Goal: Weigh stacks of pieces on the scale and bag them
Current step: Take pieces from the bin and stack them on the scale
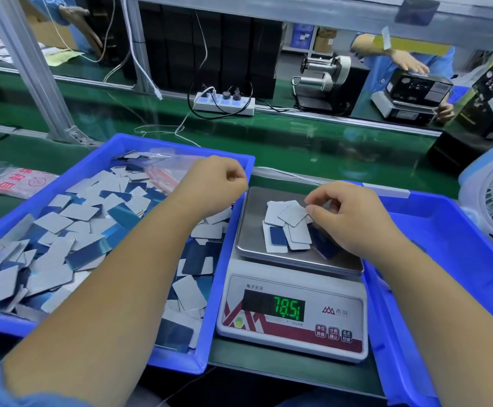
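**Weighing station — thin rectangular pieces, scale, two bins**

Scale (293, 312): white plastic body with a red-and-white printed front panel; green digits reading 78.5 are shown on a dark display. A brushed steel pan (252, 227), rectangular with rounded corners, is mounted on top.

Pieces on the pan (286, 227): a loose, fanned pile of flat rounded-corner rectangles, matte grey-white on one face, glossy blue on the other. One grey piece at the top of the pile is pinched between thumb and fingertips of the right hand (348, 218).

Left hand (213, 183): curled into a loose fist above the right edge of the left bin; whether anything is held inside cannot be told.

Left bin (233, 230): blue moulded plastic, shallow, filled with a jumbled heap of loose pieces (63, 230). Clear plastic bags (166, 168) with red strips are lain at its far side.

Right bin (445, 230): blue plastic, set just beside the scale — its contents are mostly hidden by the right forearm.

Work surface (298, 136): smooth green matting.
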A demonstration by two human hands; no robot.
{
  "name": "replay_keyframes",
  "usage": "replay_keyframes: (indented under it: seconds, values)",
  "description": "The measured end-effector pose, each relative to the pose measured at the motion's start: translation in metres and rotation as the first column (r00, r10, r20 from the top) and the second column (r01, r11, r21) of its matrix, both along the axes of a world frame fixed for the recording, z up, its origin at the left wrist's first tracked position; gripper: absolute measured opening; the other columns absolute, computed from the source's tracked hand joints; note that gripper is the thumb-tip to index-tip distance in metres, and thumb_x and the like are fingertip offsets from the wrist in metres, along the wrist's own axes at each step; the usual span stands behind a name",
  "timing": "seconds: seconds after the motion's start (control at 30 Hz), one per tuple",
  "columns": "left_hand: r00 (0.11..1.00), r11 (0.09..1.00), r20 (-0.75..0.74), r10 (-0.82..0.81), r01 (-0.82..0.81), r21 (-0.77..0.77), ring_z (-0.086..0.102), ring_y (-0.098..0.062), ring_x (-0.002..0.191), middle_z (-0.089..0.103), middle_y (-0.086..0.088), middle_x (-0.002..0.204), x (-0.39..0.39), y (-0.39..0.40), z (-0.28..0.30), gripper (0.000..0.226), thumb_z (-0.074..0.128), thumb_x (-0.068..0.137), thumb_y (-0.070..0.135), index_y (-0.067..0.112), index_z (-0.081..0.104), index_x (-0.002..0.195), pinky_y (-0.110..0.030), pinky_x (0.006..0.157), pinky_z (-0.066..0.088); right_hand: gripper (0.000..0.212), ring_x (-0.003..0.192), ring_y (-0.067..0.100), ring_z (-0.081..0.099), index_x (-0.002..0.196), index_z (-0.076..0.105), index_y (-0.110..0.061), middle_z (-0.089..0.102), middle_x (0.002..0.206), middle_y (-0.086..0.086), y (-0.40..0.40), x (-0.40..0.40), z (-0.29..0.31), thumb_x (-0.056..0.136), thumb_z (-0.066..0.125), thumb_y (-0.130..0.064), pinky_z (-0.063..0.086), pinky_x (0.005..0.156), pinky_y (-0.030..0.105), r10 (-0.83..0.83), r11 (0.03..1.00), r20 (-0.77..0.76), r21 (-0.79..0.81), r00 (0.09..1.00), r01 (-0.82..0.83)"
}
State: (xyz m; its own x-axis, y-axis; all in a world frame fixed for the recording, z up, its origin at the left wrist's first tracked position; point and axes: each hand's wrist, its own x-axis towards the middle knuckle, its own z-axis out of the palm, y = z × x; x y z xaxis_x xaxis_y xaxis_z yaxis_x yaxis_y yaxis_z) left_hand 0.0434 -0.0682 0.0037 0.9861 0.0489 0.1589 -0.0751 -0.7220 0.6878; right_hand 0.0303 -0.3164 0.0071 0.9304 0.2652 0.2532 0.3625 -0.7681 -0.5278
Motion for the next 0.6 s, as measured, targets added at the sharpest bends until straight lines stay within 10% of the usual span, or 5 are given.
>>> replay_keyframes:
  seconds: [0.4,0.6]
  values:
    - [0.966,0.947,-0.090,-0.243,0.256,0.192,0.053,-0.006,0.090,0.054,0.010,0.098,-0.006,-0.027,0.002,0.049,0.061,0.089,0.057,0.025,0.061,0.126,-0.023,0.074,0.042,0.015,0.080,-0.014,0.049,0.095,0.065,-0.038,0.059,0.096,-0.020,-0.013,0.002,0.009,0.084,0.072,-0.044,0.032,0.067,0.008,-0.008,0.994,-0.073,-0.114,0.997,-0.001]
    - [0.914,0.886,-0.335,-0.228,0.338,0.318,0.056,-0.020,0.079,0.050,0.000,0.094,-0.007,-0.034,0.021,0.060,0.057,0.078,0.078,0.018,0.054,0.077,-0.036,0.077,0.048,0.039,0.064,-0.005,0.055,0.084,0.065,-0.035,0.065,0.080,-0.015,-0.026,-0.004,0.024,0.060,0.080,-0.063,0.039,0.059,0.018,-0.077,0.977,-0.330,-0.214,0.941,0.005]
